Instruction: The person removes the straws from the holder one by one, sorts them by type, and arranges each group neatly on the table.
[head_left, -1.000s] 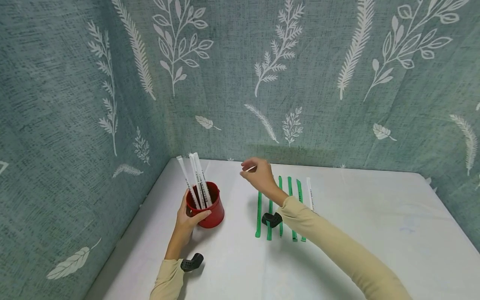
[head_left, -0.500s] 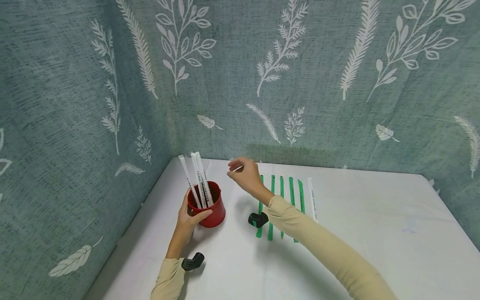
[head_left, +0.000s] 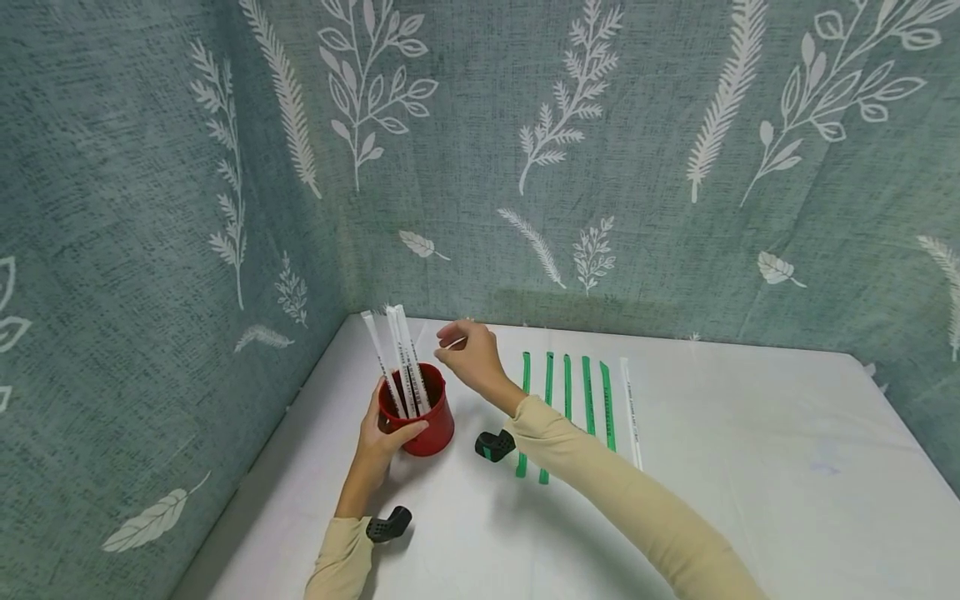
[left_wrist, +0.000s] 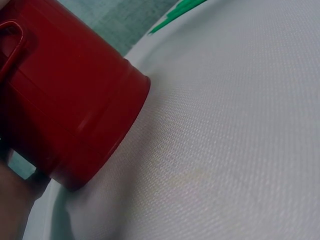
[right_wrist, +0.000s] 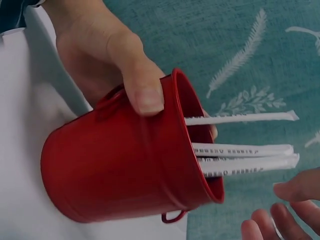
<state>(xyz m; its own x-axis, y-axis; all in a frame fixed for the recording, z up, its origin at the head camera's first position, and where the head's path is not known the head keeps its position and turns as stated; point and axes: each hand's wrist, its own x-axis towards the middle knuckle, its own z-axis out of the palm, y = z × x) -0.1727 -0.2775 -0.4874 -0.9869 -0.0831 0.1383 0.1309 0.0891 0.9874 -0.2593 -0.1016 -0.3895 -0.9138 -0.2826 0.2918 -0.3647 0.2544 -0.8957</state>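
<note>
My left hand [head_left: 372,446] grips a small red metal bucket [head_left: 431,435] at the left of the table, thumb across its front near the rim. Several white paper-wrapped straws [head_left: 405,367] lean upright in the bucket, their printed wrappers rising above the rim. My right hand [head_left: 476,358] hangs just right of the bucket, fingers loosely bent, nothing seen held. In the right wrist view its thumb [right_wrist: 302,186] is apart from the fingers, close to the straw ends [right_wrist: 287,162]. The left wrist view shows the bucket's side [left_wrist: 75,100] and its base near the white cloth.
Several green straws [head_left: 588,392] lie side by side in the middle of the table, partly hidden by my right forearm. One white straw [head_left: 632,408] lies at the right end of that row. Leaf-patterned green cloth [head_left: 465,250] stands behind and on the left.
My right hand has moved left, from above the green straws to beside the bucket. My left hand keeps its hold on the bucket. More of the white straw on the table shows.
</note>
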